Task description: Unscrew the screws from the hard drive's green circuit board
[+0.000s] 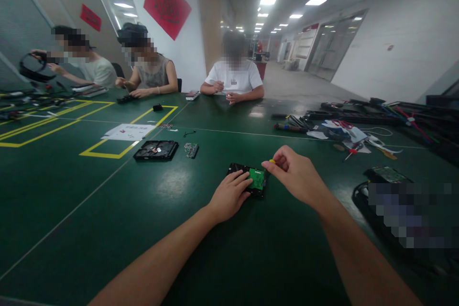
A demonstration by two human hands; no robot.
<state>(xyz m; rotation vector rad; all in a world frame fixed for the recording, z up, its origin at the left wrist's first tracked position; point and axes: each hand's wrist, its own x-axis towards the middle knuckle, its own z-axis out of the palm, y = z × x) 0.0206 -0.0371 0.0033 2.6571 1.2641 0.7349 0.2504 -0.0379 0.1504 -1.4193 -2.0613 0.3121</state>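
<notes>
A black hard drive [239,170] with a green circuit board [257,178] on top lies on the green table [107,210] in front of me. My left hand [229,196] rests on its near side, fingers spread flat over the drive and touching the board's edge. My right hand [296,174] hovers just right of the drive, fingers pinched round a small tool with a yellow handle [272,161], of which only the tip shows.
A second opened black drive [156,149] and a loose circuit board [191,149] lie farther left, near a white sheet [129,131] inside yellow floor-tape lines. Tools and cables [344,131] crowd the right side. Three people sit at the far edge.
</notes>
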